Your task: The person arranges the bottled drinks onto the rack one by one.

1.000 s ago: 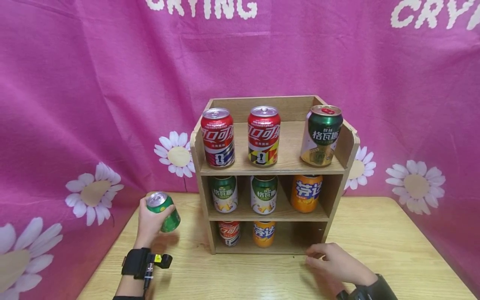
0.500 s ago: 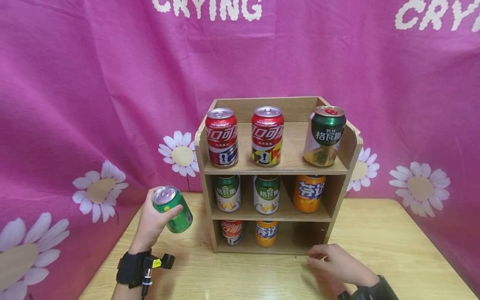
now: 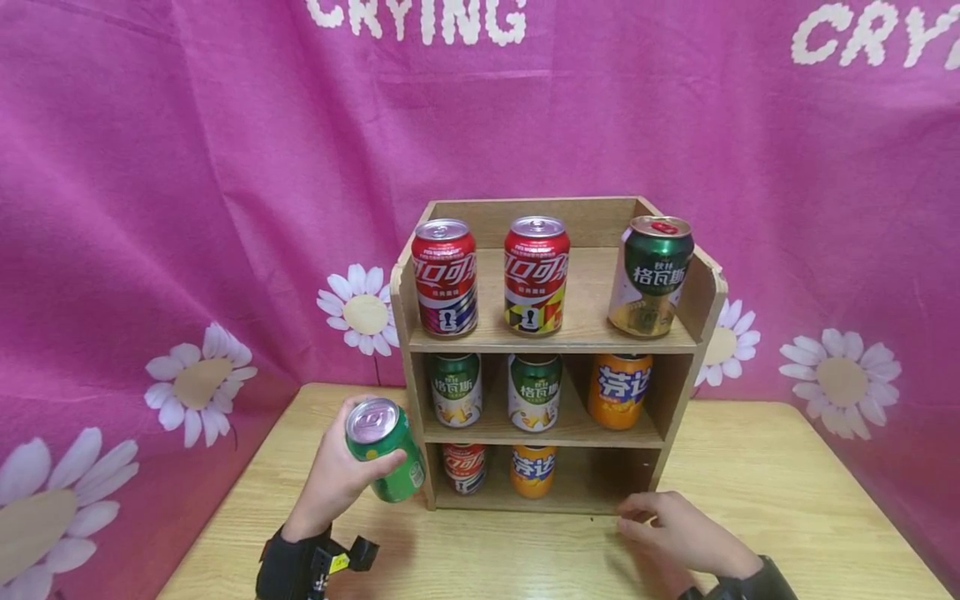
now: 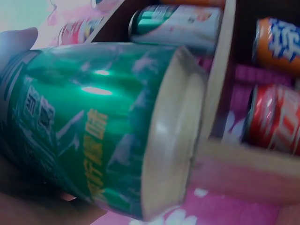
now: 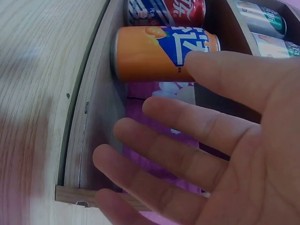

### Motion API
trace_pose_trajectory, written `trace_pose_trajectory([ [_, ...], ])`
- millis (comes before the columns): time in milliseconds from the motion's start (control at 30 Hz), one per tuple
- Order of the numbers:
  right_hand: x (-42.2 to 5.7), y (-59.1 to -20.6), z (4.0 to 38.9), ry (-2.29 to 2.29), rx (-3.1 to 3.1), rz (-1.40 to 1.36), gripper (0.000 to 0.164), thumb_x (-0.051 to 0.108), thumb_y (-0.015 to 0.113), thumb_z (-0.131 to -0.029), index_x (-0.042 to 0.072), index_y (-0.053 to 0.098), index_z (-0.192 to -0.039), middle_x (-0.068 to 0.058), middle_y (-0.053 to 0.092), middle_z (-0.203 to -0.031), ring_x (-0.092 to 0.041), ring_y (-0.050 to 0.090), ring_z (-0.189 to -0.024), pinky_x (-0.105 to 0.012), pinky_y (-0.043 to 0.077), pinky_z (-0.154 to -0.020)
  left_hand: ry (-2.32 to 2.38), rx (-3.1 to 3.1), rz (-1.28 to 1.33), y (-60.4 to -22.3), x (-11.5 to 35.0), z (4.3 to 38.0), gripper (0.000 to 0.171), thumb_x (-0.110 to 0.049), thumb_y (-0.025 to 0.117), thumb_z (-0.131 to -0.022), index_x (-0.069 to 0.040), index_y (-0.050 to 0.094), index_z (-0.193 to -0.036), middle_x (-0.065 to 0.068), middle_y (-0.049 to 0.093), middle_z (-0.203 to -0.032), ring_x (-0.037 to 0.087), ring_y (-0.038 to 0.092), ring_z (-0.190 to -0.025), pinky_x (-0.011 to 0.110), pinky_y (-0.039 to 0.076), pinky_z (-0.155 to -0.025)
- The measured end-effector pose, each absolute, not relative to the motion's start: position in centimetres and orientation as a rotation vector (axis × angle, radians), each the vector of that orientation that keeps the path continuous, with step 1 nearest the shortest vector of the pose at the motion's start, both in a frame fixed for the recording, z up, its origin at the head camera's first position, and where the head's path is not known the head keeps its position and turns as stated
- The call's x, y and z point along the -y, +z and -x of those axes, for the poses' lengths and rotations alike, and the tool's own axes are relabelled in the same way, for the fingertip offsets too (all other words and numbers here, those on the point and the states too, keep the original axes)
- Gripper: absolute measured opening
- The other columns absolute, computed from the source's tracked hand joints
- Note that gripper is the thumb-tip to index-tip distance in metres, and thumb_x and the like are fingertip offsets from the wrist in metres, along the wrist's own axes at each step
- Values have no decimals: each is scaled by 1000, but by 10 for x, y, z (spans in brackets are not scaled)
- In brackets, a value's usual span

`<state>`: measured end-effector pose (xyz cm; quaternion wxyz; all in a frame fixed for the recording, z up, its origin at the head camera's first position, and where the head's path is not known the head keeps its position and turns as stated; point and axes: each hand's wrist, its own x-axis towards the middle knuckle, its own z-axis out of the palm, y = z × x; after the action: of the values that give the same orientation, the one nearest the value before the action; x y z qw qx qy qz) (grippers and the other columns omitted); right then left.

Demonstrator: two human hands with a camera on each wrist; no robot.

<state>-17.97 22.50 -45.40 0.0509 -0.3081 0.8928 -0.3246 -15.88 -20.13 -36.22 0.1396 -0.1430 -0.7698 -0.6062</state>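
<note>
My left hand (image 3: 333,477) grips a green soda can (image 3: 399,479) round its side, clear of the table and left of the shelf's lower corner. The can tilts, its silver lid toward me; its pale base (image 4: 171,136) points toward the shelf in the left wrist view. My right hand (image 3: 678,533) is by the bottom right front corner of the wooden shelf (image 3: 555,343), fingers loosely bent and holding nothing. In the right wrist view its spread fingers (image 5: 164,183) lie across the bottom compartment, the thumb overlapping an orange soda can (image 5: 145,54).
Two red cola cans (image 3: 536,279) and a green-and-gold can (image 3: 651,283) stand on the top level. Two green-and-white cans (image 3: 534,396) and an orange can (image 3: 621,392) fill the middle. Below are a red can (image 3: 465,471) and an orange one. A pink curtain (image 3: 225,167) hangs behind.
My left hand has carried the green can rightward and nearer, from the table's left side to beside the shelf's left panel. The right hand stays by the lower right corner.
</note>
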Motion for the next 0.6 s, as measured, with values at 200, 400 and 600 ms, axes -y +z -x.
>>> trace_pose_trajectory([
  [200, -226, -453, 179, -981, -2715, 906, 24, 25, 62, -92, 4, 68, -101, 6, 66, -90, -4, 60, -81, -27, 51, -68, -1788, 2248, 464, -378, 177, 153, 67, 0, 82, -65, -1, 49, -123, 14, 62, -109, 22, 60, -97, 35, 51, -82],
  [400, -227, -453, 178, -984, -2731, 944, 21, 23, 62, -92, 5, 68, -100, 6, 66, -90, -4, 60, -80, -28, 51, -67, -1865, 2304, 562, -392, 153, 151, 67, -7, 83, -66, -2, 49, -123, 13, 62, -107, 26, 61, -96, 35, 51, -80],
  [600, -229, -453, 178, -980, -2743, 951, 19, 22, 62, -92, 5, 68, -99, 8, 66, -88, -4, 59, -80, -27, 51, -66, -1851, 2376, 629, -400, 129, 149, 63, -12, 83, -68, -3, 50, -121, 10, 63, -106, 21, 61, -94, 34, 50, -78],
])
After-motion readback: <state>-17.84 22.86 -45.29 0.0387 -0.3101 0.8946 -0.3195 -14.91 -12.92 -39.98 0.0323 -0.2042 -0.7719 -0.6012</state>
